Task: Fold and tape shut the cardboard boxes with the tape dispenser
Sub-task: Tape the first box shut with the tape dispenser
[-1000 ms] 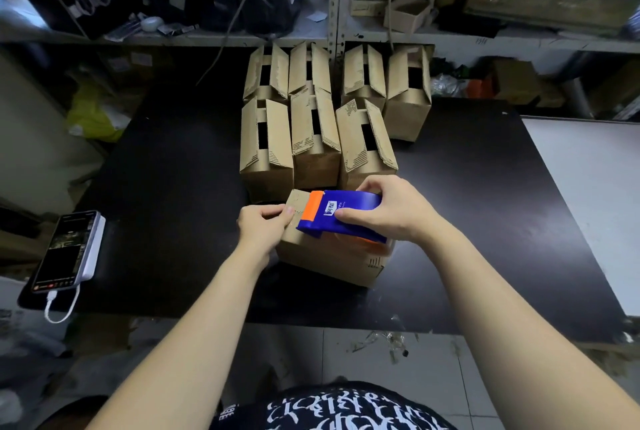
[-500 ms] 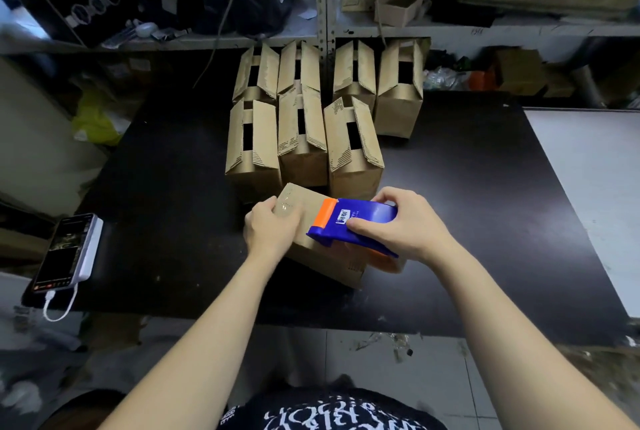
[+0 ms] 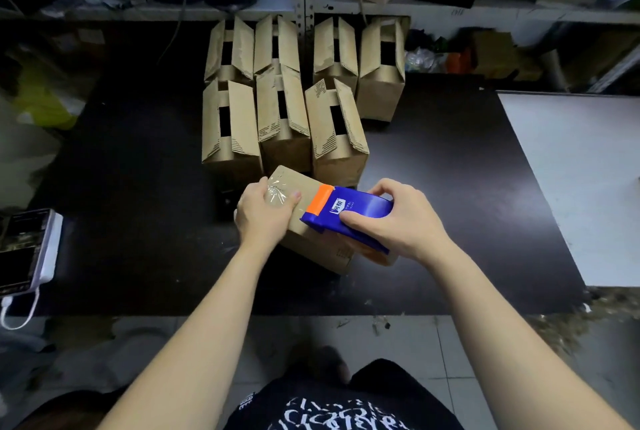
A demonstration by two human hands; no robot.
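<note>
A closed cardboard box [image 3: 311,246] lies tilted on the black table [image 3: 138,222] near its front edge. Shiny clear tape [image 3: 277,196] covers the box's left end. My left hand [image 3: 265,213] grips that taped end, thumb on top of the box. My right hand [image 3: 394,220] grips the blue tape dispenser [image 3: 349,211], whose orange front edge rests on the box top to the right of the left hand. Behind stand several open-flapped cardboard boxes [image 3: 284,118] in two rows.
A phone on a power bank [image 3: 27,249] with a white cable lies at the table's left edge. A white tabletop [image 3: 581,180] adjoins on the right. Cluttered metal shelves [image 3: 381,7] rise behind the boxes. Tiled floor lies below the table's front edge.
The dispenser has slid to the right along the box top, leaving tape on the left end. My left hand moved up onto that end and now wraps it.
</note>
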